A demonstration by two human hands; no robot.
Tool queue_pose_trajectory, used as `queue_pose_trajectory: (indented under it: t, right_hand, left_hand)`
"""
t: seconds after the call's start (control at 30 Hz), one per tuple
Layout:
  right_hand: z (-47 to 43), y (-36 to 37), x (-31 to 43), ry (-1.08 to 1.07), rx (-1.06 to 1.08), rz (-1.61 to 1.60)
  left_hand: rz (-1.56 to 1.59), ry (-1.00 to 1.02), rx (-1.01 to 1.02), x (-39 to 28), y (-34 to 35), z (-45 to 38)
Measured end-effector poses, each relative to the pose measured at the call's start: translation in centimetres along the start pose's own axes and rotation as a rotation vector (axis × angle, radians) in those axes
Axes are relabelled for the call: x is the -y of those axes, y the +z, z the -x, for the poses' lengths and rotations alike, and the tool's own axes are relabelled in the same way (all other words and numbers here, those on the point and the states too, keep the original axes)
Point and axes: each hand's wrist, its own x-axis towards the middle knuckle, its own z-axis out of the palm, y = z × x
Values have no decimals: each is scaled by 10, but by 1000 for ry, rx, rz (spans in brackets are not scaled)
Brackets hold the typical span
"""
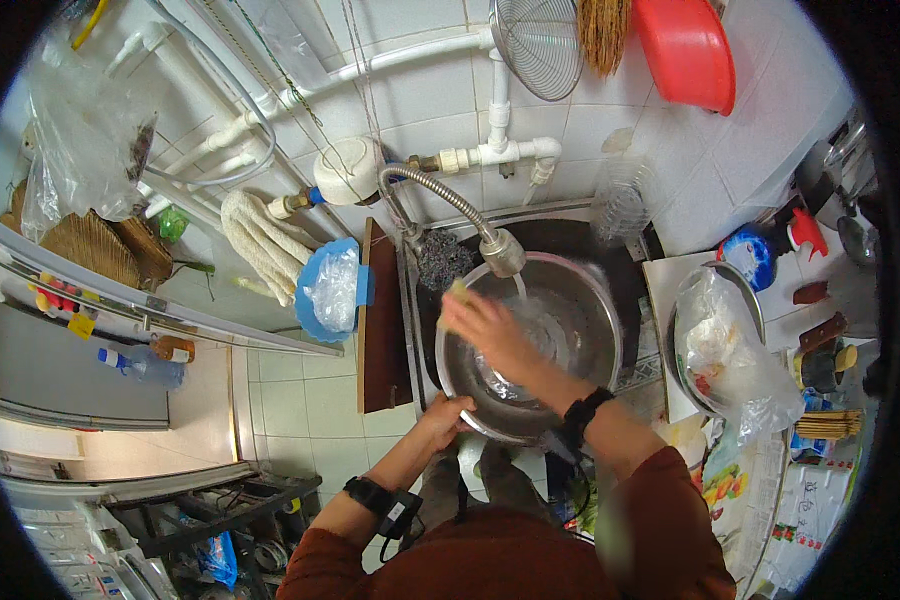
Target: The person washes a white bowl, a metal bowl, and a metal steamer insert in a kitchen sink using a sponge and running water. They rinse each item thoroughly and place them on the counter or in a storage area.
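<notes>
A large stainless steel basin (pixel 607 330) sits tilted in the dark sink, with water in its bottom. My left hand (pixel 446 421) grips its near left rim, thumb over the edge. Over the basin's left side reaches my right hand (pixel 487 330), slightly blurred, with a small yellowish piece, perhaps a sponge, at its fingertips. Water runs into the basin from the flexible metal faucet (pixel 502 253), just beyond my right hand. A dark mesh scouring ball (pixel 444 259) rests beside the faucet's base, close to my right fingertips.
At the right, a plastic bag (pixel 712 330) lies over a metal bowl (pixel 756 300) on the counter, near a spray bottle (pixel 750 255). Left of the sink stand a brown board (pixel 384 322) and a blue scalloped container (pixel 307 300). A wire strainer (pixel 538 45) and red basin (pixel 686 56) hang above.
</notes>
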Motion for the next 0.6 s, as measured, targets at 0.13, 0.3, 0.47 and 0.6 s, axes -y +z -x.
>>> queue_pose_trajectory:
  t: [0.13,0.3,0.47,0.6]
  right_hand:
    - [17,-8,-61,229,-173,338]
    - [73,-12,-83,243,258,590]
    - [117,6,-57,439,621,406]
    - [123,21,-16,675,657,-185]
  left_hand:
    - [109,-29,0,8,-3,-1]
    - [161,0,-139,12,-6,-8]
    - [172,111,-77,10,-13,-18]
    - [222,96,-128,13,-10,-26]
